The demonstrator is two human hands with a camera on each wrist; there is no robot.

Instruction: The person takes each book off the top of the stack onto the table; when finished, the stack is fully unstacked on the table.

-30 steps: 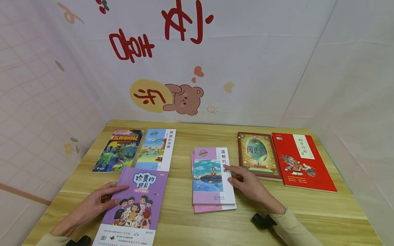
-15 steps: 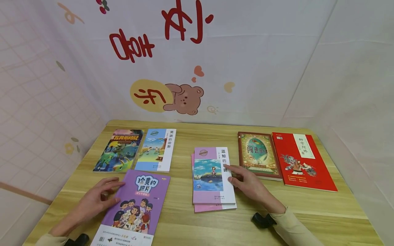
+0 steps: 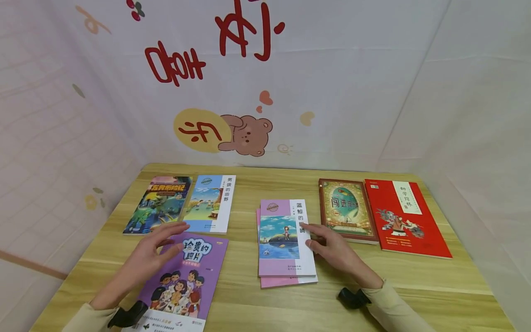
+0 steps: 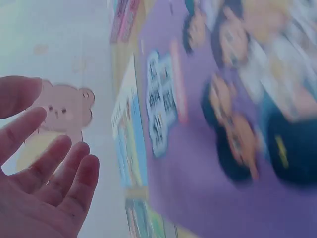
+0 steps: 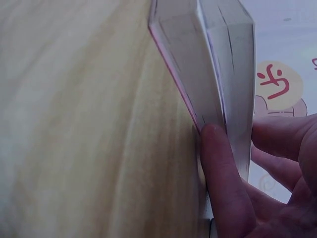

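My left hand (image 3: 145, 260) hovers over the left side of a purple paperback book (image 3: 199, 290), fingers spread and loosely bent. In the left wrist view its palm faces the camera and a gap separates it from the purple book (image 4: 193, 163). At the middle of the table lie two stacked paperbacks; the upper one has a lilac-and-white cover (image 3: 284, 237) with a seaside picture, and a pink book (image 3: 280, 281) peeks out beneath. My right hand (image 3: 338, 251) rests at the stack's right edge, index fingertip on the cover and thumb against the page edges (image 5: 198, 64).
At the back left lie a dinosaur-cover book (image 3: 163, 203) and a blue-and-white book (image 3: 211, 203). On the right are a thick brown-framed book (image 3: 348, 210) and a red book (image 3: 408, 221). White printed cloth (image 3: 352, 83) hangs behind the wooden table (image 3: 265, 313).
My left hand has left the purple book's left edge and moved up and to the right, above its cover. That book shifted slightly nearer earlier on. The right hand stays where it was.
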